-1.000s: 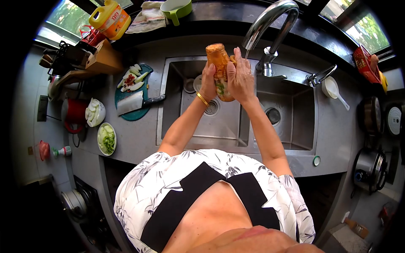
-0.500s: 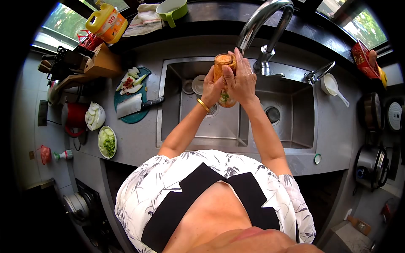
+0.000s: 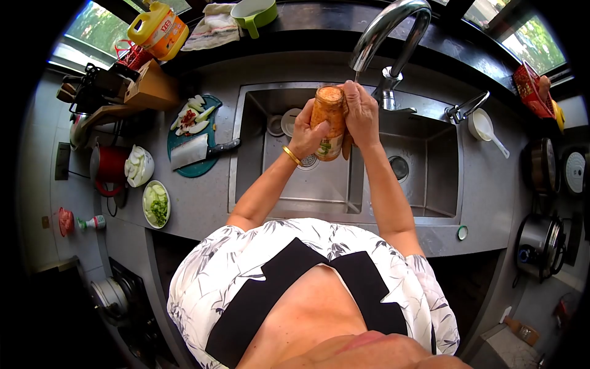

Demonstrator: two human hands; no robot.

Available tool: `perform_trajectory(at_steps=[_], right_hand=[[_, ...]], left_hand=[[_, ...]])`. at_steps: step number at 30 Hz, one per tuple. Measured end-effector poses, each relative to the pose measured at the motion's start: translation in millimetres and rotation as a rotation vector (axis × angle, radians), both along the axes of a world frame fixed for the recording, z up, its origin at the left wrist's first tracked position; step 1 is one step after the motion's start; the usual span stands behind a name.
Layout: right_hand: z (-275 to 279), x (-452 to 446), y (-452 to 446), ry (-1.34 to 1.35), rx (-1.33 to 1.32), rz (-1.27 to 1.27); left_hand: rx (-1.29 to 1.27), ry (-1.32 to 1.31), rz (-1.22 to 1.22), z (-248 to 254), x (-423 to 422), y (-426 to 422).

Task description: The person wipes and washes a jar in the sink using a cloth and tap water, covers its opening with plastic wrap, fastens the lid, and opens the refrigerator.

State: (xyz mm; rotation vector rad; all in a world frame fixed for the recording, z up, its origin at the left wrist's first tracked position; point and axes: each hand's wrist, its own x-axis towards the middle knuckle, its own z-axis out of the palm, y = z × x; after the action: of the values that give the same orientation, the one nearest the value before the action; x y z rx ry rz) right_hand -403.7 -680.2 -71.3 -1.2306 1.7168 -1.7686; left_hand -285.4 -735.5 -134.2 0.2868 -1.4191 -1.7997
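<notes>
Over the left basin I hold a glass jar (image 3: pixel 330 114) of orange, chunky food, tilted with its mouth away from me. It bears a label with a green and white picture. My left hand (image 3: pixel 306 134) is closed around its left side, the thumb across the front. My right hand (image 3: pixel 361 114) is closed against the jar's right side near the rim, its fingers partly hidden. Just above the right hand is the faucet (image 3: pixel 393 37) spout, a thin stream of water falling from it. A small round lid (image 3: pixel 462 232) lies on the counter to the right.
The double sink (image 3: pixel 295 203) has a drain in each basin. Left of it, a green cutting board (image 3: pixel 209 166) carries a cleaver (image 3: pixel 190 152) and cut vegetables. Bowls of vegetables (image 3: pixel 156 206) stand farther left. A white ladle (image 3: pixel 485 129) lies at the right.
The jar has come slightly toward me and lower, showing more of its front. My right hand has shifted from across the jar to its right side, its fingers now bent.
</notes>
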Motion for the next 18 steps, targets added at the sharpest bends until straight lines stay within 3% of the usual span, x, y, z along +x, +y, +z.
perform_trajectory(at_steps=[4,7,10,15,18], right_hand=[[-9.1,-13.3,-6.1,-0.313,0.156,0.24],[-13.3,2.4,-0.4,-0.155,-0.042,0.076],[-17.6,20.3,4.4,0.187,-0.119,-0.167],[-23.2,35.7,11.4,0.59,-0.208,-0.353],[-20.2,36.8,8.2,0.686,-0.203,-0.394]], left_hand=[[-0.051,-0.011,-0.025,-3.4,0.4,1.3],[-0.105,-0.082,0.009,4.0,2.6,1.1],[-0.053,-0.04,0.016,0.3,2.3,0.0],[-0.042,-0.068,0.041,1.1,0.0,-2.5],[-0.059,-0.078,0.056,0.5,0.9,-3.4]])
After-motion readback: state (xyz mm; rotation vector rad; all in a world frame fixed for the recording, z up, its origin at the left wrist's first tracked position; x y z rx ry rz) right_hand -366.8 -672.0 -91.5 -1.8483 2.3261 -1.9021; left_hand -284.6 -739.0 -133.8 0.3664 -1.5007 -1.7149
